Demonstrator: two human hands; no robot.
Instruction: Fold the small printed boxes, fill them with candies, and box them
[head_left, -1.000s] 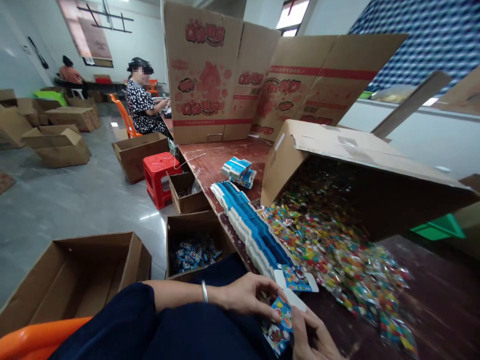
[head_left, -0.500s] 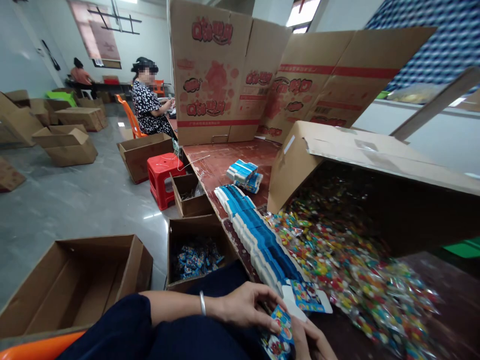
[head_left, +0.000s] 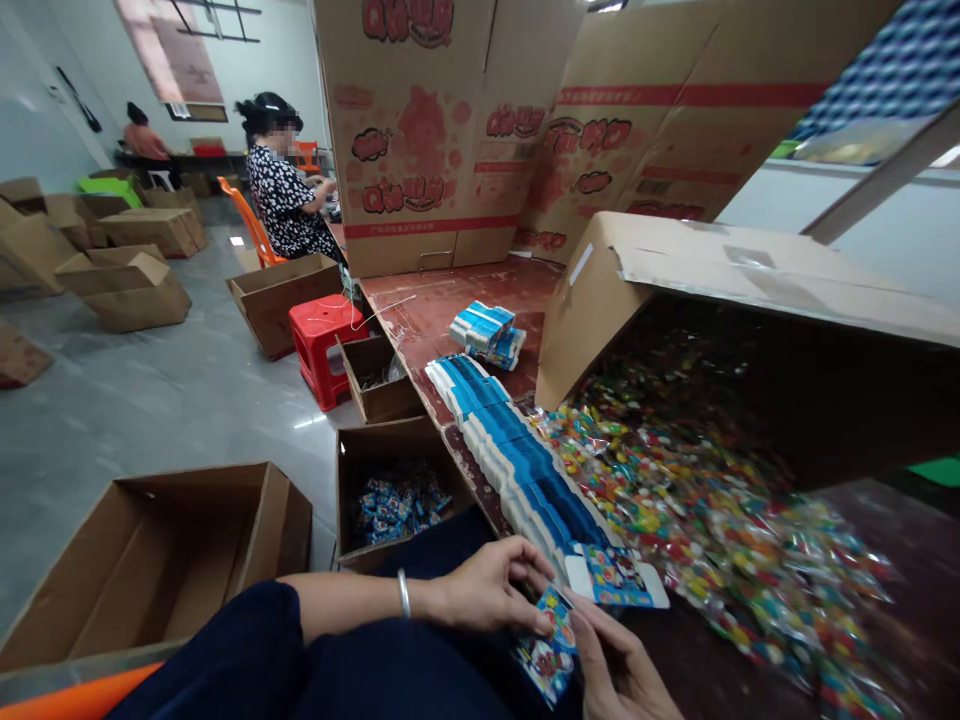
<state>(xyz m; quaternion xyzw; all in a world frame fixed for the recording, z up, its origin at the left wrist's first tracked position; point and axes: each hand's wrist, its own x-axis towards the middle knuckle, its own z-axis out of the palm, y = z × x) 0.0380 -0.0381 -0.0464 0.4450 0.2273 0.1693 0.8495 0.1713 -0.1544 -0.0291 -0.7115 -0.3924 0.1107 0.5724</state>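
Small blue printed cardboard box (head_left: 552, 660), gripped by bare left hand (head_left: 486, 590) and right hand (head_left: 622, 660), near one end of a ridged row of flat blue-and-white cartons (head_left: 519, 450), shiny plastic-wrapped multicoloured sweets (head_left: 679, 510) heaped alongside.

The near small carton (head_left: 553, 655) is blue with multicoloured printing; the row of flat cartons (head_left: 517, 450) is banded blue and white. Sweets (head_left: 697, 530) on the right mix red, yellow, green and white. The table (head_left: 442, 290) is reddish brown, the stool (head_left: 321, 317) on the left bright red, a far person's top (head_left: 274, 205) black with white spots.
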